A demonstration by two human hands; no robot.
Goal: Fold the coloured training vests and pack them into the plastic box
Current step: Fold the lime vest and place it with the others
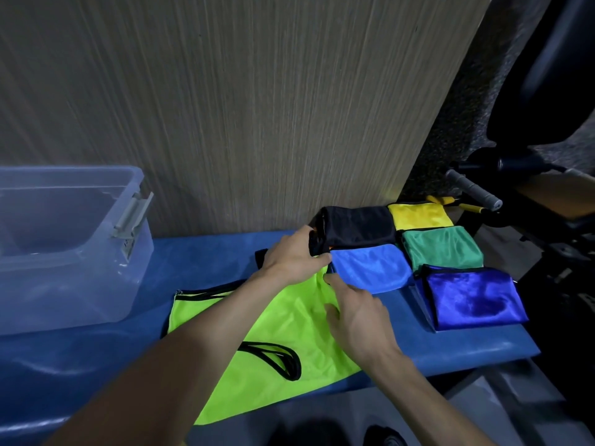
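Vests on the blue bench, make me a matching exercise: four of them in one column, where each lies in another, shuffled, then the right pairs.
Things:
1. lime vest
2. yellow vest
3. royal blue vest
4. black vest

Places:
A. far right corner, by the wall
B. spread flat under both hands
C. nearest folded one, at the bench's right end
D. by the wall, left of the yellow one

Pairs: 1-B, 2-A, 3-C, 4-D

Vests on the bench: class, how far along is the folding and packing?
Done: five folded vests lie by the wall, black through dark blue. In hand: both hands, left and right, on the spread lime vest. Left: folding it, packing all; the box looks empty.
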